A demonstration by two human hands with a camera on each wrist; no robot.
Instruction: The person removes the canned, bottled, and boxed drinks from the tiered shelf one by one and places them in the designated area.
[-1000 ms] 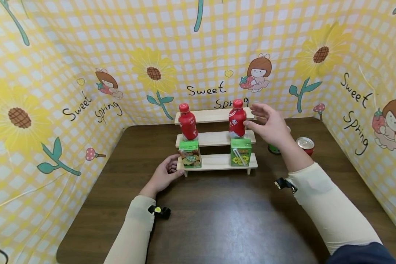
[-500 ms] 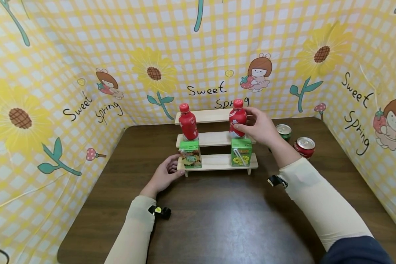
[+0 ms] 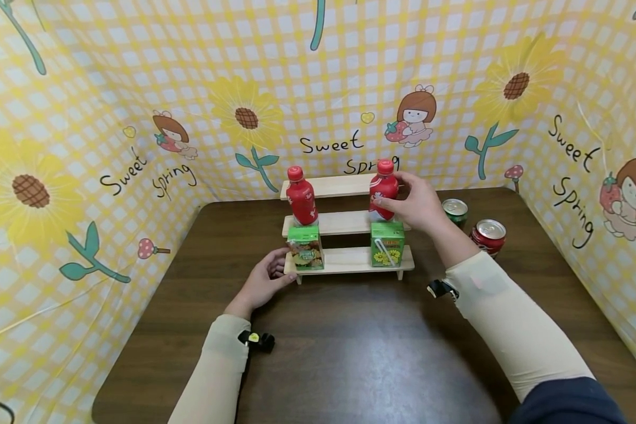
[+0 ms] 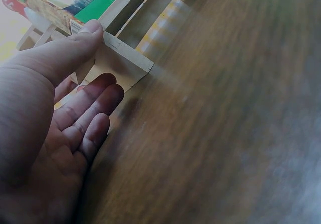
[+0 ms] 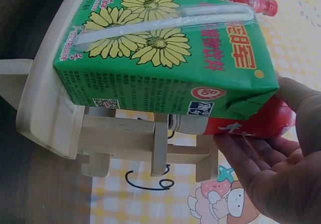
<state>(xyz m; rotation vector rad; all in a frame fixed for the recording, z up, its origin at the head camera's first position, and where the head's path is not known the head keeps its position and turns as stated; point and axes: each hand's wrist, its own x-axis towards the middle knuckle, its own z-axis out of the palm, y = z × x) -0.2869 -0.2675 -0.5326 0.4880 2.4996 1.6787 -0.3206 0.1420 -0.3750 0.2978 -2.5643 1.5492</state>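
Note:
A three-tier wooden display shelf (image 3: 344,259) stands on the table. My right hand (image 3: 421,203) grips the right red bottle (image 3: 384,191) at the middle tier, thumb in front and fingers behind it. In the right wrist view, a green drink carton (image 5: 165,53) with a straw partly hides that bottle (image 5: 266,118). My left hand (image 3: 265,280) holds the left end of the lowest tier; in the left wrist view its thumb (image 4: 85,38) lies on the shelf's corner and the other fingers curl loosely beside the leg. Another red bottle (image 3: 302,197) stands upright on the middle tier's left.
A second green carton (image 3: 305,247) stands at the left of the lowest tier. Right of the shelf, a green can (image 3: 455,211) and a red can (image 3: 489,237) stand on the brown wooden table (image 3: 323,347). A yellow checked cloth (image 3: 318,88) surrounds the table's back and sides.
My right hand has moved left from beside the right bottle and taken hold of it. The bottle has shifted very slightly right. My left hand has stayed in place.

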